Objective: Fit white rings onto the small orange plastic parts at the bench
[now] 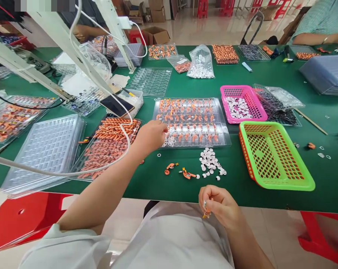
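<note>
My left hand [152, 135] reaches over the left edge of a clear plastic tray [225, 139], its fingers curled together beside a cluster of small clear rings [171, 141]. Whatever is between those fingertips is hidden. The tray holds rows of small orange curved parts [197, 117]. Close to my body, my right hand [221, 207] pinches a small orange part [207, 215] with a yellow tip. On the table between the hands lie loose orange parts [189, 175] and a scatter of small white caps [209, 158].
A pink basket [224, 106] of white pieces and a lime basket [306, 181] stand right of the tray. To the left are trays packed with orange parts [107, 149], stacked clear trays [46, 145], a phone [117, 105] and a drooping white cable [127, 138]. Other people sit across the table.
</note>
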Demonstrator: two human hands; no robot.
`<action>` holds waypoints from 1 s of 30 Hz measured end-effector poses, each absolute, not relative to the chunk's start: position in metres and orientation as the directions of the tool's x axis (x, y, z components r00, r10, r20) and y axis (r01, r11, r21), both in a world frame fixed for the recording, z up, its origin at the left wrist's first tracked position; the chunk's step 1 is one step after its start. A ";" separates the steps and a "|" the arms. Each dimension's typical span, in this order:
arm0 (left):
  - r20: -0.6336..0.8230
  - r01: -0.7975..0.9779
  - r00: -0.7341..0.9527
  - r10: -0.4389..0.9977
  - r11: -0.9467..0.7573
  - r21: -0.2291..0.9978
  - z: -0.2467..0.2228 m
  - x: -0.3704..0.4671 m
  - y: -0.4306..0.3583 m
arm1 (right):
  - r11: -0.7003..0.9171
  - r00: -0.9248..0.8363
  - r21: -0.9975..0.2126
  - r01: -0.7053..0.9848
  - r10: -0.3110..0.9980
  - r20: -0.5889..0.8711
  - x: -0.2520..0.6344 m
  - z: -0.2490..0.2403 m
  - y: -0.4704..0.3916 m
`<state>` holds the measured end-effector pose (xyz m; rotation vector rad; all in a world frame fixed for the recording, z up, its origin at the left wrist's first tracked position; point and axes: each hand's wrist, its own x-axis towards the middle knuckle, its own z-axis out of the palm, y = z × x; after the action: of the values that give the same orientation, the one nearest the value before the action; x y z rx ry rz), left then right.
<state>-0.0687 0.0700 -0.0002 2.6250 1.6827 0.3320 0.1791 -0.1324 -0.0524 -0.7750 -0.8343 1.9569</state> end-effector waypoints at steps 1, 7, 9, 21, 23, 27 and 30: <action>0.191 0.893 0.407 0.893 -0.433 0.122 0.002 -0.066 0.065 | -0.406 -0.443 -0.797 -0.448 0.875 -0.197 0.185 -0.052 -0.135; 0.294 0.658 0.615 0.732 -0.681 0.320 -0.001 -0.024 0.004 | -0.327 -0.388 -0.839 -0.436 0.909 -0.153 0.209 -0.055 -0.141; 0.234 0.560 0.710 0.664 -0.734 0.384 -0.012 -0.005 -0.012 | -0.330 -0.383 -0.839 -0.433 0.910 -0.161 0.208 -0.058 -0.140; -0.044 0.591 0.777 0.628 -0.704 0.394 -0.043 0.034 -0.013 | -0.319 -0.357 -0.889 -0.330 0.913 -0.195 0.214 -0.061 -0.142; -0.025 0.599 0.757 0.653 -0.678 0.426 -0.042 0.033 -0.014 | -0.309 -0.354 -0.899 -0.310 0.915 -0.193 0.213 -0.061 -0.141; -0.054 0.593 0.647 0.760 -0.457 0.663 -0.029 0.027 -0.022 | -0.150 -0.192 -0.958 -0.245 0.976 -0.104 0.210 -0.061 -0.141; -0.248 0.531 0.576 0.779 -0.126 0.838 -0.016 0.021 -0.030 | 0.051 -0.022 -0.997 -0.059 0.998 0.052 0.206 -0.056 -0.141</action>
<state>0.0208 -0.0297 -0.0157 1.7957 1.0745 0.3069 0.2063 -0.1406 -0.0564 -1.1169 -1.2072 1.2155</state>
